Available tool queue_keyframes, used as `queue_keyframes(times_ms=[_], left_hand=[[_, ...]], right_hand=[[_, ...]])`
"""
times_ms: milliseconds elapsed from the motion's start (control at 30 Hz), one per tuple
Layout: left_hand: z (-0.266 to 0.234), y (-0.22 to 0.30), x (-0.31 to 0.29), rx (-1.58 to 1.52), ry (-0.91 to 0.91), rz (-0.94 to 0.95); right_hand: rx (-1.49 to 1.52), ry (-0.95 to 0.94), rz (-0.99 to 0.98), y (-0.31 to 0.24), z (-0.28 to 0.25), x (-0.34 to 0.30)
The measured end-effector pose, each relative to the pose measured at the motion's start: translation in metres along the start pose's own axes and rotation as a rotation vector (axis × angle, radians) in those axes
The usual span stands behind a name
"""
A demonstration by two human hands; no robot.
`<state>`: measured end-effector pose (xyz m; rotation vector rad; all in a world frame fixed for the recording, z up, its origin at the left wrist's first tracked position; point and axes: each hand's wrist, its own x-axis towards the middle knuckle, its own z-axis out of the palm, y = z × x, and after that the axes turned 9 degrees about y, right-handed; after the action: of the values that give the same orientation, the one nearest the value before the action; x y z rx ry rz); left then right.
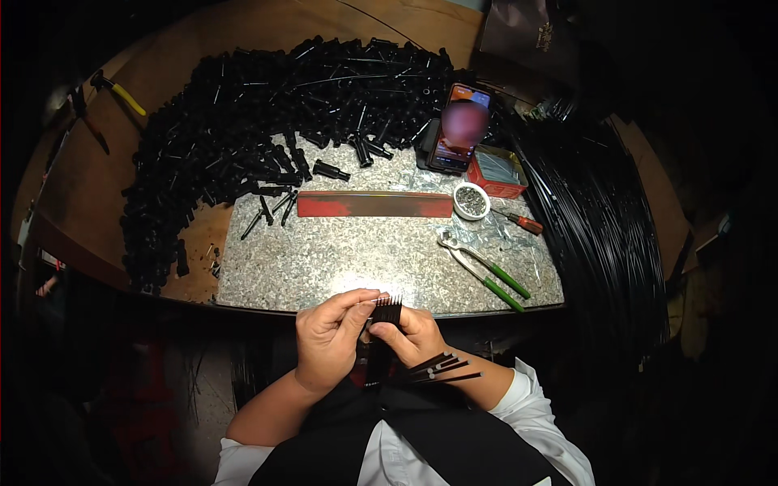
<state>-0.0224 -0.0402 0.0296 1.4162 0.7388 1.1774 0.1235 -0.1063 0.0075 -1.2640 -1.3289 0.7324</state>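
Observation:
Just below the table's front edge, my right hand (420, 334) is closed around a bunch of thin black rods (389, 313) that look like umbrella ribs. Their pale tips stand up side by side in a row, and several rod ends jut out to the right over my right forearm. My left hand (334, 330) pinches at the left end of that row, its thumb and fingertips pressed together. Whatever is between those fingertips is too small to make out. Nearest beyond the hands lie the green-handled pliers (485, 272), jaws pointing away to the left.
A red bar (374, 204) lies across the speckled board (348, 259). Beyond it curves a heap of black plastic parts (267, 105). A white cup of small metal bits (471, 201), a screwdriver (519, 220), a red box (498, 172), a propped phone (460, 130) and long black rods (604, 211) are right.

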Motion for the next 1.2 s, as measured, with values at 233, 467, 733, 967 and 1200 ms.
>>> queue_keyframes(times_ms=[233, 467, 733, 967, 1200], left_hand=[[0.002, 0.000, -0.003, -0.023, 0.012, -0.071], [0.005, 0.000, -0.002, -0.080, 0.013, -0.042], [-0.014, 0.001, 0.003, -0.153, -0.090, -0.117], [-0.086, -0.032, 0.071, 0.188, 0.289, 0.005], [-0.201, -0.074, 0.156, 1.114, 0.362, 0.333]], right_hand=[[0.023, -0.010, 0.020, 0.001, 0.000, 0.002], [0.027, 0.016, 0.081, -0.008, -0.001, 0.002], [0.040, -0.010, 0.082, 0.003, 0.002, 0.000], [0.136, 0.029, 0.134, 0.006, 0.002, 0.000], [-0.021, -0.043, 0.187, 0.000, 0.002, 0.003]])
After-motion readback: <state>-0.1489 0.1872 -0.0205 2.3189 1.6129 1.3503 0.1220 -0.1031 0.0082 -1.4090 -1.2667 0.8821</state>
